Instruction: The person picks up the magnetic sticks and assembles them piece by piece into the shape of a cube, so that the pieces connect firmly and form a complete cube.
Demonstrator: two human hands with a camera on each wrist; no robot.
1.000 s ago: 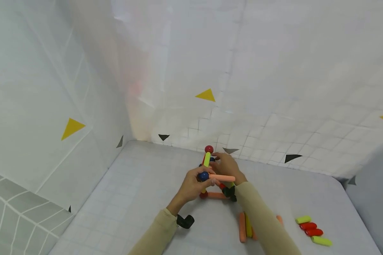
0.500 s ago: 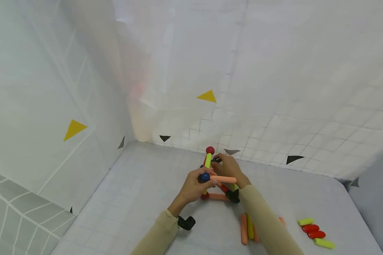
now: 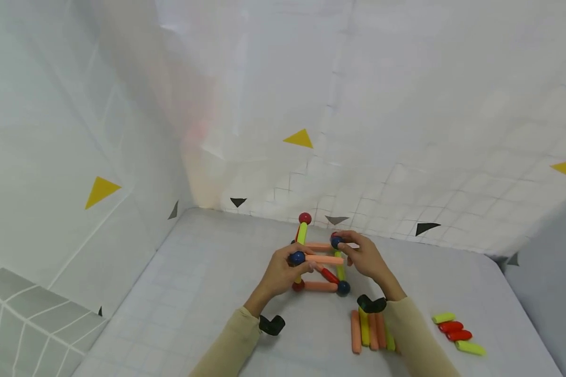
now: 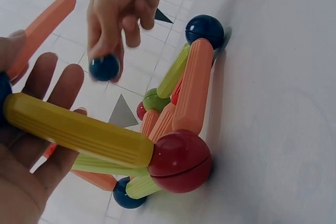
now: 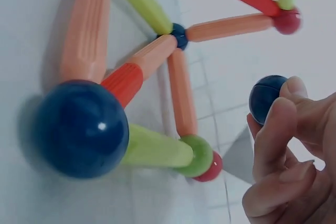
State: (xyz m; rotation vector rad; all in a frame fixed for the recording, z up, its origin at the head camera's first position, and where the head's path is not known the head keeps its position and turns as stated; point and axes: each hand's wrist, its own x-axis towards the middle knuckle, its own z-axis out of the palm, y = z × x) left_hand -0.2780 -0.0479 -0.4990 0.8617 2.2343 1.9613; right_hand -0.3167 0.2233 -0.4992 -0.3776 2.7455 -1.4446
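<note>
A frame of magnetic rods and balls stands on the table. My left hand grips a blue ball at its upper front corner. From that ball an orange rod juts rightward, and a yellow rod runs down to a red ball on the table. My right hand pinches a separate blue ball between thumb and fingers, above the frame's back right corner. At that corner sit a green ball and a small red ball. Another blue ball marks the front right corner.
Several loose orange and yellow rods lie side by side near my right forearm. Farther right are short red pieces and short lime pieces. A white wall with yellow and black triangles rises behind the table.
My right hand has drawn rightward from the back of the frame with the blue ball, uncovering the frame's right side and more loose rods. The left hand keeps its grip.
</note>
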